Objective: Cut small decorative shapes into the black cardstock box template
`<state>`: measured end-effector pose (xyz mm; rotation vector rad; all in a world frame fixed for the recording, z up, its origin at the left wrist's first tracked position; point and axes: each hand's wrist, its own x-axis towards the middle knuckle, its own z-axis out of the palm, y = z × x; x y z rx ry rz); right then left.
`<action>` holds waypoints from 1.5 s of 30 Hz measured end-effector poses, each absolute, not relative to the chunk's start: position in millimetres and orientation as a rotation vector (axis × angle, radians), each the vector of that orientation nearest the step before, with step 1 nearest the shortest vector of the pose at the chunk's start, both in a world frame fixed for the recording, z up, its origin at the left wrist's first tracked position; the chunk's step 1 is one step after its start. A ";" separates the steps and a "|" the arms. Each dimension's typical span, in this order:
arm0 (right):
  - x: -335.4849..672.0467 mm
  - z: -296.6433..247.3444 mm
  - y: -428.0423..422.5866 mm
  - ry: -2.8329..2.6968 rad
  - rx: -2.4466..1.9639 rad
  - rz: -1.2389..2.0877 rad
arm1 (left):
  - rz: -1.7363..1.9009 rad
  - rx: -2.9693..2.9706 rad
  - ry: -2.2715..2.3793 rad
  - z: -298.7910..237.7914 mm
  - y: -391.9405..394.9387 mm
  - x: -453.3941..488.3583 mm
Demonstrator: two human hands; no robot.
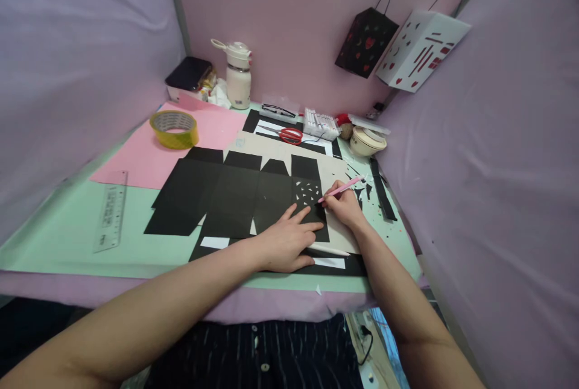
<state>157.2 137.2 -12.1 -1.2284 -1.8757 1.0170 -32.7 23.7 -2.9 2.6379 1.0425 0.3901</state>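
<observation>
Near the surface's (63, 238) front edge, the left hand (281, 244) rests on black paper (233, 193), fingers (312, 227) wide, the right hand (344, 207) pinches a pink tool (342, 187), and one panel (312, 199) has little holes (306, 190), others look whole

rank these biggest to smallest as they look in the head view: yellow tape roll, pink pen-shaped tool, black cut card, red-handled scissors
1. Black cut card, clearly largest
2. Yellow tape roll
3. Red-handled scissors and pink pen-shaped tool: unranked; their visible lengths look alike, and the tool is nearer the camera and partly hidden by fingers.
</observation>
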 end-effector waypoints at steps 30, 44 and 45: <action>139.7 -14.0 85.5 -1.721 -1.290 0.562 | 0.488 2.655 1.033 -1.4 22.6 -33.8; 141.8 -16.7 85.2 -1.833 -1.285 0.577 | 0.495 2.647 1.023 -0.5 21.9 -34.2; 141.6 -16.6 85.1 -1.833 -1.287 0.577 | 0.493 2.645 1.025 -0.2 21.9 -34.2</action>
